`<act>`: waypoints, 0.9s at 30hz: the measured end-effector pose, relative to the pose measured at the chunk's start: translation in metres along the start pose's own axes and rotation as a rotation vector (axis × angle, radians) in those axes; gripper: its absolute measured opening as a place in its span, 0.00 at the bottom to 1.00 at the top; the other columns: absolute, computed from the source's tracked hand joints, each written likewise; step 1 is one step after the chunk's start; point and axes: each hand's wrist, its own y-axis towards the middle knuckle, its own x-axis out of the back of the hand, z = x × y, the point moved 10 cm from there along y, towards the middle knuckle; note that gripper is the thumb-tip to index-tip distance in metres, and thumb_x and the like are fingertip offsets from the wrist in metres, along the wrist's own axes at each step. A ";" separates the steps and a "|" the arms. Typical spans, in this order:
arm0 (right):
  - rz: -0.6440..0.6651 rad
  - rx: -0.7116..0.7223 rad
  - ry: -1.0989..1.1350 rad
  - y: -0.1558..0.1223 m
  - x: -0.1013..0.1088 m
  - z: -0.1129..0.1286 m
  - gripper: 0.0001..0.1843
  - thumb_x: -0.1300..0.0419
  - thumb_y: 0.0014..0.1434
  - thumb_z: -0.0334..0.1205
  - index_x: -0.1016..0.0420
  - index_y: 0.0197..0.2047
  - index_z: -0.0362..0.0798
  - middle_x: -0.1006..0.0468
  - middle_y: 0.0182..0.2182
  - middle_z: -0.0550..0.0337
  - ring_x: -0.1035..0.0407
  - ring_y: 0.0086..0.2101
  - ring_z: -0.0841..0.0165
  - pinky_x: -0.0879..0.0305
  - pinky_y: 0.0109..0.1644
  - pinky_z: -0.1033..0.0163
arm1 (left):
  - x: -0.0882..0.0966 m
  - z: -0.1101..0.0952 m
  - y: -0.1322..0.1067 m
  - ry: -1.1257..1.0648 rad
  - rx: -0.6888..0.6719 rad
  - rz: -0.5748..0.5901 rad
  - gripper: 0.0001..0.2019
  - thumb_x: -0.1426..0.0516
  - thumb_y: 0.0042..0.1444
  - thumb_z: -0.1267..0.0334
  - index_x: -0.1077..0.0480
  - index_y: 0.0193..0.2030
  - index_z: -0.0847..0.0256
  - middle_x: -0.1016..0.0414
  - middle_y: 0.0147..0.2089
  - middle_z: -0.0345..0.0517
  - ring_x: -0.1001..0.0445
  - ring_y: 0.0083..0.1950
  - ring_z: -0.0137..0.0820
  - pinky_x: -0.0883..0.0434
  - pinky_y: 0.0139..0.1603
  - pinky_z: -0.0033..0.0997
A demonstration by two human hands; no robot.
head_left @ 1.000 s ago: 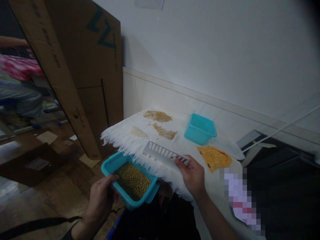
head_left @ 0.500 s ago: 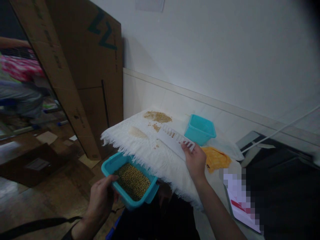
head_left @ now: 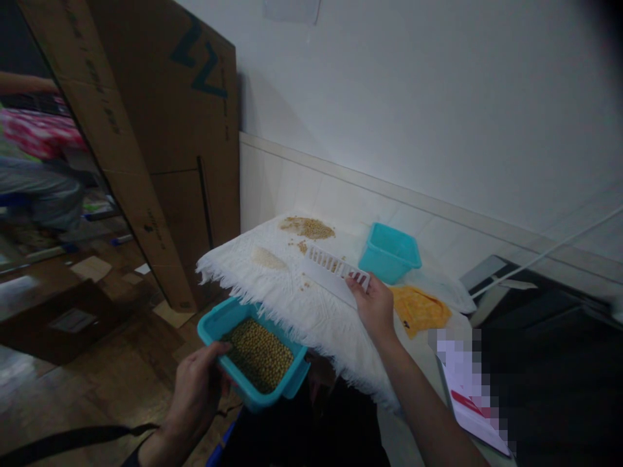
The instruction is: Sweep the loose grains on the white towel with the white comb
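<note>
My left hand grips the near left rim of a turquoise plastic basket, which holds many soybeans and sits just below the table's fringed edge. In my right hand is a white slotted plastic strip, its fingers closed on the right end. The strip is held low over a white fringed cloth. Beyond its far end lies a spread of soybeans, with a few loose ones nearer. A small pale heap of grains, too fine to name, is left of the strip.
A second turquoise basket stands at the back right, near the wall. Beside it lies an orange cloth. A partly blurred-out flat device is at the right edge. Tall cardboard stands at left; another person's leg shows beyond.
My right hand has drawn the white slotted strip slightly to the left and towards me over the cloth. My left hand and the basket of soybeans stay nearly still.
</note>
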 end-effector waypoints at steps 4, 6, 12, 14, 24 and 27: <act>0.035 0.005 0.027 -0.003 -0.002 0.002 0.25 0.29 0.63 0.67 0.17 0.34 0.52 0.15 0.27 0.59 0.23 0.31 0.59 0.27 0.38 0.57 | -0.001 0.000 -0.001 0.005 0.004 -0.001 0.18 0.31 0.33 0.49 0.28 0.07 0.55 0.32 0.10 0.45 0.39 0.10 0.28 0.43 0.11 0.30; 0.049 0.011 0.027 -0.005 -0.004 0.003 0.24 0.29 0.64 0.65 0.16 0.34 0.52 0.15 0.28 0.59 0.22 0.32 0.58 0.26 0.40 0.57 | -0.001 0.001 0.000 0.002 0.002 0.000 0.18 0.31 0.33 0.49 0.29 0.07 0.54 0.33 0.09 0.45 0.40 0.10 0.28 0.44 0.11 0.30; 0.064 0.015 0.051 -0.009 -0.005 0.001 0.22 0.28 0.64 0.63 0.14 0.37 0.51 0.14 0.30 0.59 0.21 0.33 0.59 0.26 0.39 0.58 | 0.000 0.002 0.003 0.018 -0.013 0.005 0.19 0.31 0.36 0.48 0.30 0.07 0.53 0.34 0.09 0.43 0.39 0.11 0.29 0.42 0.13 0.30; 0.057 0.010 0.061 -0.008 -0.003 0.000 0.23 0.27 0.63 0.64 0.14 0.38 0.51 0.13 0.31 0.58 0.21 0.33 0.59 0.26 0.39 0.58 | 0.000 0.002 0.003 0.025 -0.002 -0.005 0.19 0.31 0.35 0.49 0.30 0.07 0.53 0.35 0.09 0.42 0.39 0.10 0.29 0.43 0.12 0.30; 0.047 -0.016 0.097 -0.011 0.001 -0.003 0.21 0.26 0.61 0.61 0.15 0.35 0.51 0.13 0.29 0.59 0.22 0.31 0.61 0.27 0.36 0.60 | 0.002 0.005 0.004 0.012 0.003 0.000 0.18 0.31 0.35 0.48 0.29 0.08 0.54 0.33 0.09 0.43 0.39 0.10 0.29 0.43 0.12 0.29; 0.080 -0.026 0.108 -0.014 -0.004 -0.004 0.20 0.26 0.62 0.60 0.14 0.36 0.51 0.13 0.29 0.59 0.21 0.31 0.61 0.27 0.36 0.61 | 0.001 0.005 0.003 0.015 0.004 0.011 0.19 0.31 0.35 0.48 0.29 0.08 0.54 0.32 0.10 0.43 0.39 0.10 0.29 0.42 0.12 0.29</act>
